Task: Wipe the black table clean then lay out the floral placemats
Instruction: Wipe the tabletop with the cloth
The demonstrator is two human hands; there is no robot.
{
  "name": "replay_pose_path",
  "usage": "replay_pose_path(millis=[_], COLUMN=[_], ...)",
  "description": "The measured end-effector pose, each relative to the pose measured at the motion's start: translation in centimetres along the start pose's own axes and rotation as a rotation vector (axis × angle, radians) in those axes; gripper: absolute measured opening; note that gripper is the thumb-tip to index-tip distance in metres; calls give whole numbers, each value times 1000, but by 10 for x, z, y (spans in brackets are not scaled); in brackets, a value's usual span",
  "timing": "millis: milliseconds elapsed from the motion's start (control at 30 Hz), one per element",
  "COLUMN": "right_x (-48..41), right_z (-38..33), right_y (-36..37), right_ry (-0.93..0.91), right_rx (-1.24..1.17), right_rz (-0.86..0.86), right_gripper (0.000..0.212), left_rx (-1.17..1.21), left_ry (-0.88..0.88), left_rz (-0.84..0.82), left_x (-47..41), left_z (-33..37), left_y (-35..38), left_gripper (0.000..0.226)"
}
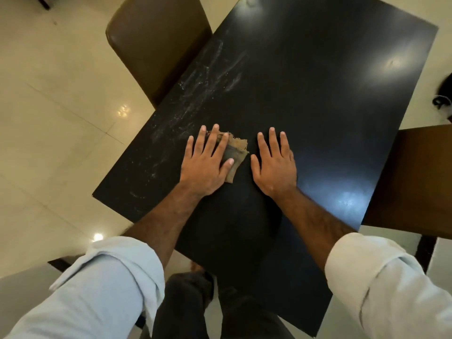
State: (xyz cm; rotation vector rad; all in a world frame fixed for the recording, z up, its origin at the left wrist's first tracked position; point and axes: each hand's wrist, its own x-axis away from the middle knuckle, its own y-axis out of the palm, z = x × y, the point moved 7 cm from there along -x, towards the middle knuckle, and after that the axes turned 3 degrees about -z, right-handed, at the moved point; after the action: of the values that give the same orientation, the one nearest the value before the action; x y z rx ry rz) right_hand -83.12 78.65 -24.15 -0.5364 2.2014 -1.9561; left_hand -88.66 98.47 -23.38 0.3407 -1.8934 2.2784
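Note:
The black table (318, 94) fills the middle of the head view, glossy with light reflections. White streaks and specks (195, 94) smear its left half. A small brown folded cloth (236, 149) lies near the table's middle. My left hand (208, 162) presses flat on the cloth, fingers spread, covering most of it. My right hand (274, 165) rests flat on the bare tabletop just right of the cloth, holding nothing. No floral placemats are in view.
A brown padded chair (151, 37) is tucked at the table's left side. A brown wooden chair seat (415, 177) stands at the right edge. A dark object (444, 99) lies on the floor at far right. Cream floor tiles surround the table.

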Motion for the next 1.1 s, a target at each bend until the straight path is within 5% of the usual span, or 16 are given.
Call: replay_pose_path(millis=[467,667,900,1000,1100], right_x=[1,-4,-3,-14,-33], right_z=[5,1,0,-38,-92], right_y=[8,10,-1,-15,-8], right_ry=[-8,12,120,111,51], right_rx=[10,-13,-215,-189,-117], right_rz=[-30,-20,4,109,30], right_gripper=[77,75,73,74,76], left_rx=[-58,-43,98,206,143], left_ry=[-26,-131,120,56,-18], left_rz=[40,72,36,107,57], left_x=[75,-4,-48,-38,-36], left_z=[-22,-49,21,-22,-63], left_y=[31,-4,-9,-10,-1], left_gripper=[79,78,77,72,70])
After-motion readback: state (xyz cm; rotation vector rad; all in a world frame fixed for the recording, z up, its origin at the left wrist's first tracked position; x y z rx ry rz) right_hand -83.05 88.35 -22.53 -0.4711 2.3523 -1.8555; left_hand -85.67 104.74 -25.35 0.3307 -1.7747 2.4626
